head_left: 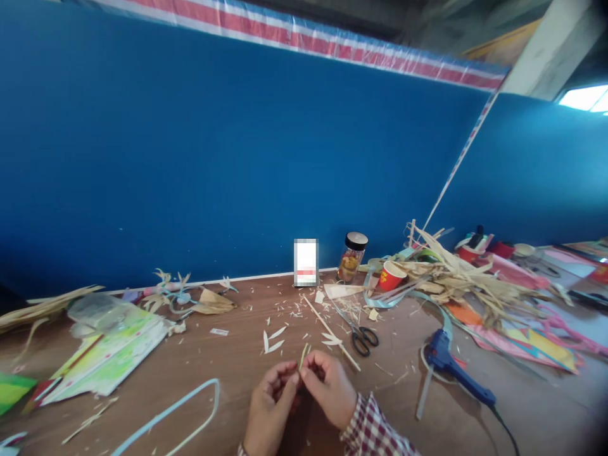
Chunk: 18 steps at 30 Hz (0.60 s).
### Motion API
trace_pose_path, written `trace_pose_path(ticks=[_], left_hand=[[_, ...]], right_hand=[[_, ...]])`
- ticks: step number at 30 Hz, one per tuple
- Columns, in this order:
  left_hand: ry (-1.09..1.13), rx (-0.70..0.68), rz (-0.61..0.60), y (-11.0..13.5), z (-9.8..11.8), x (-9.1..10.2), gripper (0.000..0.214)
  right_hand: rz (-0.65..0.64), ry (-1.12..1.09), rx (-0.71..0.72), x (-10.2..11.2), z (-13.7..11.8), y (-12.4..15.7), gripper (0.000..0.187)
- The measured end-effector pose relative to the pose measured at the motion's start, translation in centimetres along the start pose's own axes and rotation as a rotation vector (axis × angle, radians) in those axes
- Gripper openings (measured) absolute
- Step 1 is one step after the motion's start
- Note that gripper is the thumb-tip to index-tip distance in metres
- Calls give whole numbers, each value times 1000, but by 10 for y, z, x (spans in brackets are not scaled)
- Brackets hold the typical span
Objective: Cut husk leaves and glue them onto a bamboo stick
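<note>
At the near middle of the table my left hand (pixel 275 402) and my right hand (pixel 329 386) meet, fingertips pinched together. Between them rises a thin, pale green-yellow strip (pixel 303 356), perhaps a piece of dried leaf; its lower end is hidden by my fingers. Just beyond lie small white leaf-shaped pieces (pixel 274 345) arranged in a fan, with another pale cluster (pixel 332 340) lying on a thin wooden stick (pixel 327 326). Black-handled scissors (pixel 363 340) rest a little past my right hand, blades pointing away among scraps.
To the right lie a blue glue gun (pixel 453 364) with its cord, a red paper cup (pixel 392 276) and a heap of dried husks (pixel 479 282). A lidded jar (pixel 350 258) stands by the blue partition (pixel 237 145). Left are painted paper (pixel 111 345) and a pale blue strip (pixel 175 405).
</note>
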<state>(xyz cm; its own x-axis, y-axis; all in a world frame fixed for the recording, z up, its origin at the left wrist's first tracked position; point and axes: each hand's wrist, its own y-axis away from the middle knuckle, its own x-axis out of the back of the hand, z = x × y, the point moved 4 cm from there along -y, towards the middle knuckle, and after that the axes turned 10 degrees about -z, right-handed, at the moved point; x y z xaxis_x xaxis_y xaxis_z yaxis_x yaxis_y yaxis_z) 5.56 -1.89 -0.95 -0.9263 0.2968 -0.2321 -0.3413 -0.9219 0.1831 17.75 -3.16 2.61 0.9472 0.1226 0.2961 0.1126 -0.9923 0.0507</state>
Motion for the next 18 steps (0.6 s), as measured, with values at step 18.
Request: trace_pose_path(ticks=[18], left_hand=[[-19,10,0,-3,-4,7,30]], right_hand=[[-16,211,-1,-5,4,5,17]])
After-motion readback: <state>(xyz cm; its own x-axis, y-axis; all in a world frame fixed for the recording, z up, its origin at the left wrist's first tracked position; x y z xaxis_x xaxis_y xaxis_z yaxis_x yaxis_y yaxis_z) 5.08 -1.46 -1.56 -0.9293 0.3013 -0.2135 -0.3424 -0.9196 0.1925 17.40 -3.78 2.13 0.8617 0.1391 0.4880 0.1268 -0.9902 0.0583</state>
